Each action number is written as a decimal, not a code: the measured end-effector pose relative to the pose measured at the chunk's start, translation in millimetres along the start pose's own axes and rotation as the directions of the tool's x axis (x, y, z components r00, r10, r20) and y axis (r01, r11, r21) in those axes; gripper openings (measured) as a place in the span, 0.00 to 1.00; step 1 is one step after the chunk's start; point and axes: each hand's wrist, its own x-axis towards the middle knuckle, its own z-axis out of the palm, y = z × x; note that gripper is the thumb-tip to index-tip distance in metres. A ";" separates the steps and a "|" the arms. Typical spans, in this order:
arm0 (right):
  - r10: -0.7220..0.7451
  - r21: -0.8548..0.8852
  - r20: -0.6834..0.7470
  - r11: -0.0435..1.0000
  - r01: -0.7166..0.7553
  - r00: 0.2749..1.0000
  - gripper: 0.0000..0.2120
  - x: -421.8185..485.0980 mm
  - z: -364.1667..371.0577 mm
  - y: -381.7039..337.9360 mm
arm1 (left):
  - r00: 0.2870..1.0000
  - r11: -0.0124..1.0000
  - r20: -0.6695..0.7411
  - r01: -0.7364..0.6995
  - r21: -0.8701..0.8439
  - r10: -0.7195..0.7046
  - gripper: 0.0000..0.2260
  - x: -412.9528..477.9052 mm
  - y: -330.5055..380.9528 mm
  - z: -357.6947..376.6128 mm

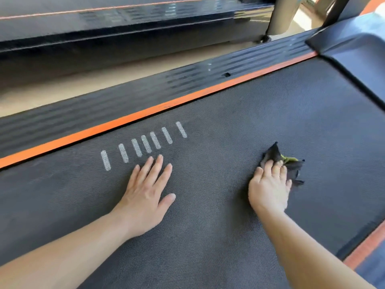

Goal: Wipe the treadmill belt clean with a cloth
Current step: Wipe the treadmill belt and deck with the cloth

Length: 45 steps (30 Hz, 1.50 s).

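- two bare hands lie palms down on the treadmill belt [229, 122], with the forearms reaching in from the near edge of the view.
- left hand [143, 197] is flat and spread. its fingers are straight and slightly apart, the thumb is angled out to the right, and the palm is pressed on the belt.
- right hand [268, 188] has its fingers close together and bent down over a bunched dark cloth [291, 165], holding it against the belt. the thumb lies along the hand's left side.
- dark cloth sticks out in crumpled points beyond the fingertips and to the right of the hand. a small yellow-green patch shows just past the fingers, and the rest is hidden under the palm.
- both hands are well apart, with bare belt between them.
- treadmill belt is dark grey with a fine dotted weave and fills the middle of the view.
- seven white dashes [141, 144] are printed in a slanting row on the belt, just beyond the left hand's fingertips.
- orange stripe [125, 119] edges the belt on the far side, with a ribbed black side rail [104, 109] beyond it.
- black motor cover [358, 55] sits over the belt's end at upper right.
- tan floor [83, 86] shows past the rail, and a second treadmill [104, 28], blurred, runs along the top.
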 end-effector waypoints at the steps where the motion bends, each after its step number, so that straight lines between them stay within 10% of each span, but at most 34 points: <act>1: -0.013 0.023 -0.026 1.000 0.014 1.000 0.29 -19.6 12.7 -22.3 | 1.000 1.000 -0.004 0.008 0.005 -0.008 0.35 1.8 -1.5 -1.2; 3: -0.322 0.001 -0.077 0.946 0.323 0.944 0.30 -73.4 41.8 -58.4 | 0.999 0.999 -0.028 0.044 0.008 -0.043 0.36 5.0 -6.8 -3.6; 6: -0.849 -0.092 0.152 0.497 0.863 0.506 0.27 -108.9 44.0 -53.9 | 0.996 0.998 -0.066 0.060 -0.005 -0.060 0.36 4.7 -17.0 -6.4; 8: -0.888 -0.083 0.267 0.365 0.927 0.374 0.27 -71.9 25.8 -41.2 | 0.994 0.997 -0.066 0.082 -0.016 -0.083 0.35 0.6 -23.6 -6.9; 12: -0.619 -0.176 0.163 0.748 0.640 0.768 0.28 21.1 0.7 -71.8 | 0.995 0.995 -0.020 0.102 -0.019 -0.103 0.34 -11.3 -32.5 -8.8; 15: -0.402 -0.041 0.104 0.912 0.408 0.910 0.28 20.8 8.3 -116.6 | 0.995 0.995 -0.027 0.098 -0.021 -0.099 0.34 -13.2 -41.5 -11.1; 17: -0.481 -0.014 0.065 0.875 0.483 0.874 0.28 -22.4 27.7 -137.5 | 0.993 0.994 -0.034 0.109 -0.013 -0.110 0.34 -11.4 -47.1 -10.0; 22: -0.882 -0.025 0.284 0.384 0.923 0.375 0.28 -71.6 37.2 -124.1 | 0.973 0.990 -0.183 0.136 -0.037 -0.140 0.32 -5.2 -63.7 -8.0; 27: -0.564 -0.132 0.233 0.789 0.600 0.792 0.28 32.2 5.8 -156.7 | 0.968 0.986 -0.193 0.153 -0.063 -0.162 0.31 -14.8 -80.6 -9.4; 30: -0.413 -0.034 0.160 0.905 0.423 0.896 0.28 14.2 18.4 -196.3 | 0.967 0.984 -0.186 0.164 -0.076 -0.176 0.33 -15.5 -91.3 -9.9; 32: -0.516 0.010 0.124 0.855 0.519 0.848 0.28 -38.2 41.5 -215.0 | 0.957 0.980 -0.214 0.185 -0.074 -0.197 0.33 -14.9 -98.7 -7.8; 37: -0.921 -0.007 0.299 0.261 0.965 0.251 0.28 -79.7 52.3 -184.2 | 0.933 0.980 -0.317 0.129 -0.153 -0.172 0.27 -21.3 -109.7 -5.7; 42: -0.735 -0.170 0.193 0.627 0.760 0.650 0.28 7.2 22.7 -184.6 | 0.938 0.972 -0.291 0.134 -0.194 -0.188 0.27 -26.2 -111.5 -8.2; 45: -0.773 -0.022 0.137 0.623 0.782 0.620 0.30 -49.7 47.0 -190.0 | 0.933 0.970 -0.302 0.140 -0.199 -0.196 0.27 -22.3 -111.7 -7.1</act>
